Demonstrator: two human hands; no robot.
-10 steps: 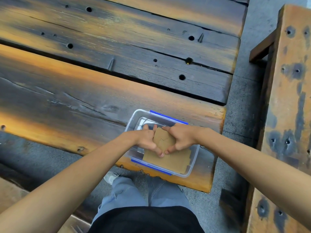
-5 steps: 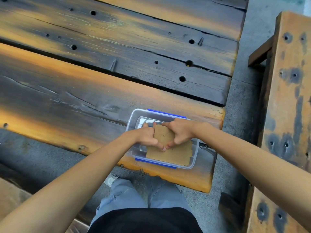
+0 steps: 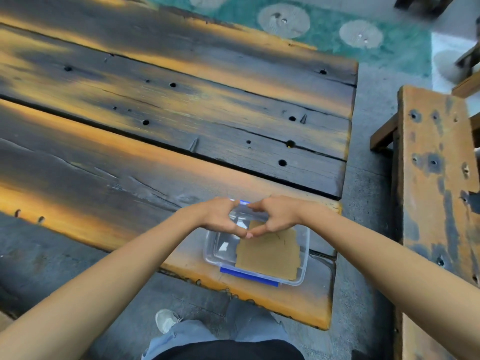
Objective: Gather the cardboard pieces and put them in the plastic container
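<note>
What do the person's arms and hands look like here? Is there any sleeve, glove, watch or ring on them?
Both forearms are bare up to the picture's edge: no sleeve shows. The left hand and the right hand wear no gloves, and no watch, bracelet or ring is visible. Lower in the view, the person wears a black top and light blue jeans.

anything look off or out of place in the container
Nothing stands out. The cardboard lies flat in the right part of the clear plastic container, inside the walls. The left hand and right hand hover over its far end.
</note>
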